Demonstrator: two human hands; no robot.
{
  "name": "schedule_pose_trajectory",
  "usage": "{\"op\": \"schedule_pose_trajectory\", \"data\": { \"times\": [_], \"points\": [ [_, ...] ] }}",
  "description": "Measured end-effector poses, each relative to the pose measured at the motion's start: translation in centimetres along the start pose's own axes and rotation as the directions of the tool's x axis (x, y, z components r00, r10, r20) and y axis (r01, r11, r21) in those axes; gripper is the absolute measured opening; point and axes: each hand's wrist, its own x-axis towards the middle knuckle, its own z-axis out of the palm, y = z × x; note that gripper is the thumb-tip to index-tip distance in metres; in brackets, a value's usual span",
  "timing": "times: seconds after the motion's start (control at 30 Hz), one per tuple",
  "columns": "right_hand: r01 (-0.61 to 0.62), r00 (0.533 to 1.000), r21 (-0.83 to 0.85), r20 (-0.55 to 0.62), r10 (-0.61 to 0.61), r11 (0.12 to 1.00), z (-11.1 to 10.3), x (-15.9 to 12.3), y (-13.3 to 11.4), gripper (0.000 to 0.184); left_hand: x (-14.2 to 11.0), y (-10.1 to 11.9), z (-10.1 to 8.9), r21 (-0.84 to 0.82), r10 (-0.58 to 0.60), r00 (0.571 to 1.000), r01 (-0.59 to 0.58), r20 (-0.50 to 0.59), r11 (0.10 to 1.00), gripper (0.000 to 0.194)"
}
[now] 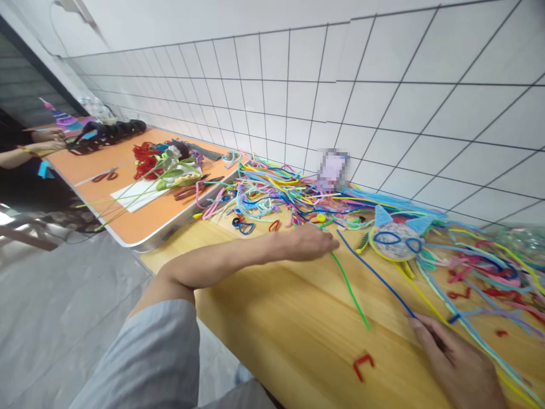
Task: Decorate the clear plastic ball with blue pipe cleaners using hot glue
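Observation:
My left hand (310, 243) stretches across the wooden table, its fingers closed around a green pipe cleaner (352, 292) that hangs out below the fingertips. In my right hand (457, 360), at the lower right, a dark blue pipe cleaner (374, 272) is pinched between thumb and fingers. Its long end slants up towards my left hand, and a short end sticks out past my fingers. Behind it lies a round cat-like face (395, 241) with light blue ears, blue loops like glasses and a yellow rim. A bent red pipe cleaner piece (363, 366) rests near the front.
Many coloured pipe cleaners (276, 190) are heaped along the wall, with more at the right (489, 272). A phone-like blurred object (332, 169) leans there. On the orange table (149, 227) are scissors (105, 175), pliers (187, 192) and pipe-cleaner flowers (170, 165). Another person's hands (49, 142) work beyond.

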Motion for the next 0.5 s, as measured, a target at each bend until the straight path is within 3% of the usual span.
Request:
{"op": "schedule_pose_trajectory", "data": {
  "times": [0.1,0.17,0.23,0.33,0.43,0.5],
  "points": [
    [-0.018,1.000,0.007,0.020,0.018,1.000,0.1,0.3,-0.5,0.039,-2.7,-5.5,-3.6,0.020,-0.219,0.961,0.226,-0.170,0.974,0.020],
    [-0.019,0.999,0.013,0.027,0.018,1.000,0.1,0.5,-0.9,0.038,-4.2,-9.6,-5.3,0.053,-0.381,0.893,0.404,-0.238,0.913,0.024],
    [-0.014,0.999,0.023,0.034,0.013,1.000,0.1,0.7,-0.8,0.037,-5.1,-13.4,-5.8,0.068,-0.564,0.788,0.595,-0.245,0.801,0.030],
    [-0.004,0.996,0.026,0.086,0.002,1.000,0.1,0.9,-0.1,0.033,-5.4,-17.3,-4.6,0.064,-0.660,0.710,0.691,-0.246,0.720,0.051],
    [-0.025,0.992,0.010,0.125,0.024,1.000,0.2,0.9,0.6,0.034,-4.7,-19.5,-2.1,0.057,-0.660,0.725,0.681,-0.197,0.730,0.065],
    [-0.064,0.992,-0.012,0.110,0.065,0.998,0.4,0.7,0.6,0.038,-4.0,-20.5,-0.4,0.045,-0.663,0.730,0.677,-0.166,0.734,0.060]
  ]
}}
